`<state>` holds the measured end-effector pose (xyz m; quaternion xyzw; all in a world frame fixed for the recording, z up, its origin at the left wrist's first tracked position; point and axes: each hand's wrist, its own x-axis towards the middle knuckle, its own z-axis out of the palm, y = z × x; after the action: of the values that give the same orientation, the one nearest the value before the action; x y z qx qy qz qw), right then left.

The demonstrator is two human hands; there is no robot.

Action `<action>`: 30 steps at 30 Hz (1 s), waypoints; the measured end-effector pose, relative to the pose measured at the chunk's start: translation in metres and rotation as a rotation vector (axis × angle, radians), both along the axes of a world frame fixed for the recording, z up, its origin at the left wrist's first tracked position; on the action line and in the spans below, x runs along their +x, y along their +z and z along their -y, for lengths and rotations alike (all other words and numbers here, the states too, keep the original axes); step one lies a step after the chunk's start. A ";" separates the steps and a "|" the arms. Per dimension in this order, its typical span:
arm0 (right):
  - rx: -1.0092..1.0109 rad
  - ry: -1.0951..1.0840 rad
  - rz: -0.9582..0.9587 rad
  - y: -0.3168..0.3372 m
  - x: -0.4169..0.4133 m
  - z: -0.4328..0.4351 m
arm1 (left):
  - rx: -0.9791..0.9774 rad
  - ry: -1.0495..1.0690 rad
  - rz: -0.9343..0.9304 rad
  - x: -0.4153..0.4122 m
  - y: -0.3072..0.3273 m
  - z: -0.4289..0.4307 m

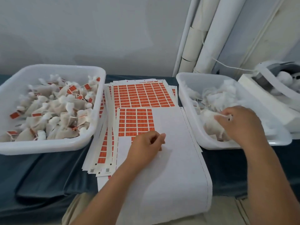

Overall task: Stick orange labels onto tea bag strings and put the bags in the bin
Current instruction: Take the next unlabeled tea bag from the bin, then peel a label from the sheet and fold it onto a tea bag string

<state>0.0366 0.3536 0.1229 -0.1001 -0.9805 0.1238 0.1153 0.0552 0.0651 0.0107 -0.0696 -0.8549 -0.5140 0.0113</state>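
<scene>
Fingers (223,119) of right hand (241,124) pinch unlabelled tea bag (207,114) in right bin (203,75); left hand (146,143) curled on label sheet (170,120), grip unclear. Step, as judged: bag pickup. Next: peel orange label (136,120), fix to bag.

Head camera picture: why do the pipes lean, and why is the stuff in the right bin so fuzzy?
Head view: the wide lens tilts the pipes and bows the rim of the right bin; its white tea bags blur together around the right hand; lighting is soft, with only a faint shadow beside the left hand.
</scene>
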 end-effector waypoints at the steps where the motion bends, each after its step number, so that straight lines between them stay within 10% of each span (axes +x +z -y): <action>1: -0.136 0.032 -0.100 0.000 0.004 -0.002 | 0.018 0.001 -0.006 0.000 0.000 0.001; 8: -0.669 0.130 -0.439 0.028 0.033 0.039 | 0.188 0.079 -0.053 0.013 0.031 -0.001; 16: -0.861 0.334 -0.061 -0.027 0.062 0.134 | 0.141 -0.472 -0.023 0.050 0.052 -0.006; 21: -1.076 0.442 0.190 -0.047 0.067 0.142 | 0.337 -0.265 0.149 0.049 0.045 0.019; 26: -1.059 0.243 -0.176 -0.057 0.071 0.146 | 0.580 0.103 0.389 0.047 0.047 0.028; 30: -1.020 0.344 0.054 -0.065 0.067 0.151 | 0.599 0.160 0.414 0.055 0.040 0.030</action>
<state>0.1035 0.2030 0.0574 0.0157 -0.8007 0.5988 0.0050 0.1104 0.0355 0.0507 0.1093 -0.6536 -0.7419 -0.1017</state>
